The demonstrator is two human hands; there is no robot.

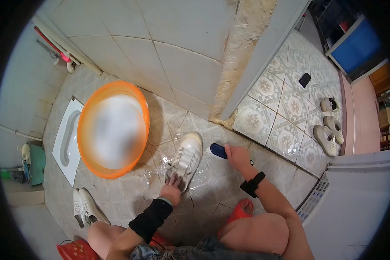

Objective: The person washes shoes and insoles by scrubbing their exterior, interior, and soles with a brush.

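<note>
A wet white lace-up shoe [189,157] rests on the tiled floor, toe pointing away from me. At its heel end is my left hand [172,190], its fingers on or in the shoe's opening; their tips are partly hidden. To the right of the shoe, my right hand [237,159] is closed around a dark blue brush [218,150], held just apart from the shoe. The underside of the brush is out of sight. Left of the shoe stands an orange basin [147,117] with whitish, blurred contents.
A squat toilet [67,141] lies behind the basin. White shoes [89,206] stand at the lower left, and more shoes [327,135] beyond the raised doorway edge at right. A wall corner [221,115] juts out ahead. A red bag [78,251] is at bottom left.
</note>
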